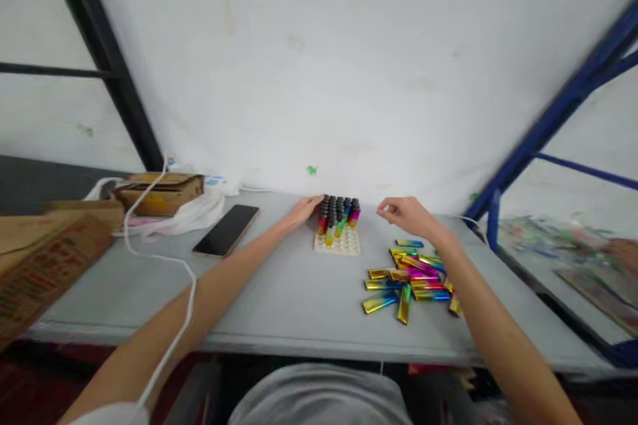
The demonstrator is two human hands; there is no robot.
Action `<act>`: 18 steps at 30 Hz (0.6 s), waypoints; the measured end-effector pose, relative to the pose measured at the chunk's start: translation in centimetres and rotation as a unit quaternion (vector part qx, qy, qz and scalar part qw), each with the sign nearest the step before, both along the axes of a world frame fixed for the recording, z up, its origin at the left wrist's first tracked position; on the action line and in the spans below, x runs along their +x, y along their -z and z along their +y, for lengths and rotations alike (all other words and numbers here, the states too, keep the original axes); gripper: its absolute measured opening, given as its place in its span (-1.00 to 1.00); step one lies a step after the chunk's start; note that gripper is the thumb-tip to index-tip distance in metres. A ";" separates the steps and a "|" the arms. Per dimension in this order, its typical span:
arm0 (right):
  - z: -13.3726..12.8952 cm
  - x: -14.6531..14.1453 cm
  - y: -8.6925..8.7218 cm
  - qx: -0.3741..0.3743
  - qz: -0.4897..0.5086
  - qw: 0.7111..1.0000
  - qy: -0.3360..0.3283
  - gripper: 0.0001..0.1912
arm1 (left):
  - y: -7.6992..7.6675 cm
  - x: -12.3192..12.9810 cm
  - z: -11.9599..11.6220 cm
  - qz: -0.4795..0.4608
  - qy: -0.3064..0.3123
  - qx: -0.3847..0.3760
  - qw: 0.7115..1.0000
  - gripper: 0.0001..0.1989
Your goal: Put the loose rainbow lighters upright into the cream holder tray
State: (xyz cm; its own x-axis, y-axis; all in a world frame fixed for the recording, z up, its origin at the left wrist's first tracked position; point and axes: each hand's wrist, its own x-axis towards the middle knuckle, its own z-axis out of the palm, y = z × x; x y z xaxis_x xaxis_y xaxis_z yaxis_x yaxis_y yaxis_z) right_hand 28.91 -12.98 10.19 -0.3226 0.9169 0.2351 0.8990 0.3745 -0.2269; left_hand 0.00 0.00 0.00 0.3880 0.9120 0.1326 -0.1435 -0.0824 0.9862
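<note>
Several colourful metallic pieces with black tops [339, 212] stand upright in a white tray with holes [337, 244]. My left hand [305, 209] rests against the left side of the standing pieces, its fingertips partly hidden behind them. To the right of the tray, my right hand [400, 210] hovers over the table, fingers curled together near the thumb; whether anything small is between them cannot be made out. In front of that hand lies a loose pile of shiny gold, blue, red and pink pieces [411, 275].
A dark phone [226, 230] lies on the grey table [294, 305]. Cardboard boxes [54, 252] and white plastic bags [192, 216] sit at the left. A white cable [189, 285] crosses my left arm. Blue frame bars [538, 123] stand right; beyond them is another person's blurred hand [625, 254].
</note>
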 end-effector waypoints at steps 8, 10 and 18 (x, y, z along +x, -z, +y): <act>-1.2 7.9 4.1 -0.119 -0.018 0.988 0.098 -0.61 | -0.5 -0.2 -0.6 0.007 0.023 0.003 1.000 -0.44; -1.5 9.1 4.3 -0.146 -0.001 0.985 0.089 -0.57 | -0.6 -0.1 -0.6 0.014 0.024 0.002 1.000 -0.47; -1.6 8.8 5.4 -0.157 0.054 0.985 0.037 -0.53 | -0.8 -0.3 -0.9 0.018 0.015 0.010 1.000 -0.47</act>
